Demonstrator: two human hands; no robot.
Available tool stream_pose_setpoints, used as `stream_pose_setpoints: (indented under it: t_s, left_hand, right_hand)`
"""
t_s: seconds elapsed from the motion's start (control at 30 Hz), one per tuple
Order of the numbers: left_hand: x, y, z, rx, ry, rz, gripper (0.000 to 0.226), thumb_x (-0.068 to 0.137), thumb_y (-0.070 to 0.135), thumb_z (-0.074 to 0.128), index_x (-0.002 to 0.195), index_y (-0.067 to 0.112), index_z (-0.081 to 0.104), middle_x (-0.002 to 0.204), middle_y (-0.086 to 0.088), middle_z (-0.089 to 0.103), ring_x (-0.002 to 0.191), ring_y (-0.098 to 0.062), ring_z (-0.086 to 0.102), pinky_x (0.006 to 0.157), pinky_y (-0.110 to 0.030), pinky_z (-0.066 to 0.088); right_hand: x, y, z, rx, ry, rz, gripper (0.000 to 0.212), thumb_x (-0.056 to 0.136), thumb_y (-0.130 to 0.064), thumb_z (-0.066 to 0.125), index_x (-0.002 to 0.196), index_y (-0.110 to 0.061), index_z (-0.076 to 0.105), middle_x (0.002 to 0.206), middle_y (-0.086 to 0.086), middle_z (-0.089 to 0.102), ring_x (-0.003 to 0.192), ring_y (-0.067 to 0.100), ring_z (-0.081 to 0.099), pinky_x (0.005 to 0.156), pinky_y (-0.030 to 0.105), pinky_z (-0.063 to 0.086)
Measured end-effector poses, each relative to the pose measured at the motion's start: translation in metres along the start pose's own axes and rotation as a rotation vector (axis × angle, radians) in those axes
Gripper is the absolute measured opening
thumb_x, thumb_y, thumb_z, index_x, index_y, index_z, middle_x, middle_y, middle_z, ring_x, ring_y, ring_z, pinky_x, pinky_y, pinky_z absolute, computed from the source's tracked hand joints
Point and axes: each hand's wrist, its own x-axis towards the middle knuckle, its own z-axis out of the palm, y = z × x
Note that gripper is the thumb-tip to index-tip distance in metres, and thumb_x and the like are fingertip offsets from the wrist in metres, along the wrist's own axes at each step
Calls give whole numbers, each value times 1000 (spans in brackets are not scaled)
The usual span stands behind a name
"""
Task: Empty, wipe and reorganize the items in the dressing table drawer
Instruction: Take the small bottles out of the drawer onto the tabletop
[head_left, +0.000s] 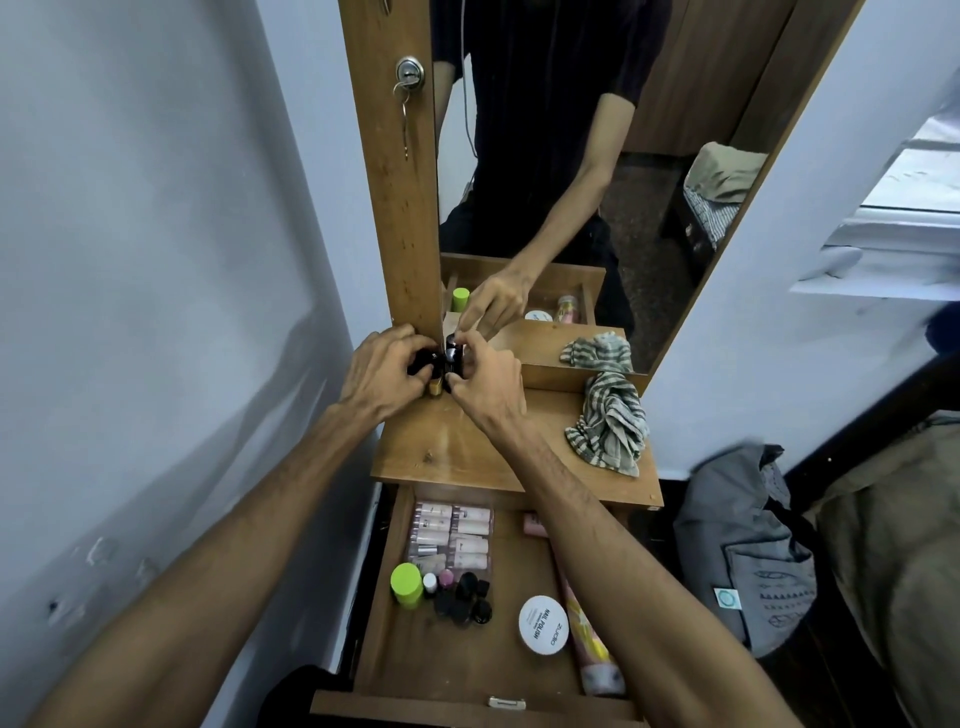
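Two hands meet at the back left corner of the wooden bench (467, 452), just in front of the mirror (571, 156). The left hand (382, 371) curls its fingers around small dark bottles (451, 358), and the right hand (485, 382) pinches the same cluster from the other side; a gold-capped item (435, 387) stands just under them. How many bottles each hand holds cannot be told. A striped cloth (610, 415) lies crumpled at the bench's right rear, touching the mirror's base. Below the bench, the drawer (441, 660) stands pulled open. Inside it, pale tubes (454, 532) lie in rows at the back left; in front of them are a lime-green cap (407, 584), two small light-topped bottles and a group of black caps (467, 600). A round white tin (543, 625) labelled nail polish sits toward the right, beside a long pink tube (592, 654) along the right wall. A grey bag (748, 545) rests on the floor to the right.
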Motion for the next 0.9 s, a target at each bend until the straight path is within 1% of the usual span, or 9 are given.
stream_pose_setpoints:
  t_s: [0.1,0.2,0.27,0.37,0.43,0.57,0.67,0.77,0.9]
  left_hand:
    - [-8,1,-4,-32,57,-14,29,84,20,71,112,14,73,82,3,56,79,-20,56,75,-35,49]
    - [-25,4,-7,-78,133,-35,23,83,22,67,104,17,75,77,6,53,74,-18,55,68,-32,49]
    - [-42,9,-6,-122,186,-55,18,82,23,64,96,19,74,76,9,53,72,-16,54,65,-29,46]
    - [-75,16,0,-169,212,-62,8,80,17,65,86,19,70,75,9,55,69,-12,52,65,-26,45]
    - [-102,22,5,-188,194,-59,7,79,15,63,82,18,68,74,10,54,67,-10,50,66,-26,44]
    - [-156,29,19,-186,102,-53,9,74,12,65,78,20,64,74,14,53,65,-6,48,66,-27,44]
    - [-191,30,27,-184,-14,-41,8,74,21,60,81,22,64,78,13,56,70,-6,49,68,-34,48]
    - [-216,32,26,-121,-114,-14,22,72,32,65,90,21,68,87,9,58,78,-11,53,70,-32,44]
    - [-232,33,24,-54,-177,-21,35,69,43,69,97,23,69,96,9,60,86,-12,54,73,-31,41]
  right_hand:
    - [-5,1,-5,-9,21,-8,42,79,-14,74,120,-20,65,90,5,77,89,26,73,79,34,59]
    - [-17,4,-8,-13,16,19,31,78,-17,74,108,-21,72,88,0,77,85,22,74,79,37,59]
    - [-31,7,-12,-26,11,22,19,78,-20,72,96,-23,75,84,-4,77,79,16,73,76,33,59]
    - [-58,12,-17,-47,-27,-12,9,78,-20,71,83,-24,78,76,-8,76,67,6,70,63,23,54]
    - [-81,15,-18,-38,-91,-26,10,77,-19,70,81,-24,79,74,-11,74,62,1,67,58,21,54]
    - [-126,15,-18,-64,-200,-54,16,73,-24,66,82,-24,80,74,-11,75,62,1,66,61,25,59]
    - [-157,13,-17,-127,-309,-44,22,70,-32,63,85,-28,79,76,-13,74,70,6,68,66,26,57]
    - [-182,15,-14,-186,-350,-39,27,70,-36,59,89,-30,77,80,-13,73,78,12,69,65,25,49]
    - [-211,17,-18,-217,-365,-22,23,72,-35,61,89,-30,76,82,-12,73,77,12,68,63,24,46]
